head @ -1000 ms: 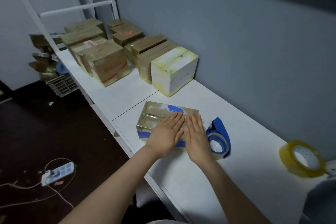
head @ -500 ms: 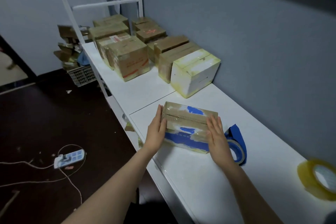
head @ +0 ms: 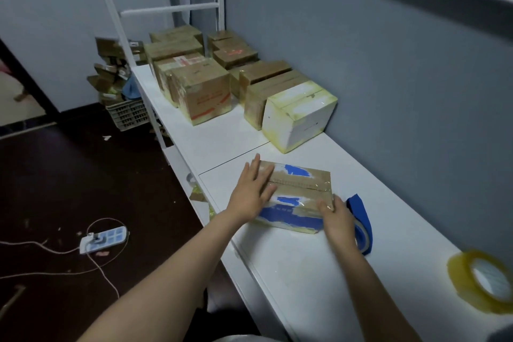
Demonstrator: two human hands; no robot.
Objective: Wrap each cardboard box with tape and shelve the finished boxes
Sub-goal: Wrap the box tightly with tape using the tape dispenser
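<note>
A flat cardboard box [head: 298, 187] with blue patches and shiny clear tape lies on the white shelf top [head: 319, 264]. My left hand [head: 251, 193] lies flat with straight fingers on the box's left end. My right hand [head: 337, 219] holds the box's near right corner, thumb on top and fingers round the side. A blue tape roll [head: 361, 223] lies just right of the box, partly behind my right hand. A yellowish clear tape roll [head: 484, 283] lies at the far right.
Several taped cardboard boxes [head: 202, 91] and a white box [head: 299, 116] stand further along the shelf against the grey wall. On the dark floor to the left lie a power strip [head: 104, 239] with cables and a crate [head: 129, 115] of cardboard scraps.
Both hands lay flat together on the box top, then moved apart to its ends. Now the left hand lies over the left top and the right grips the near right corner.
</note>
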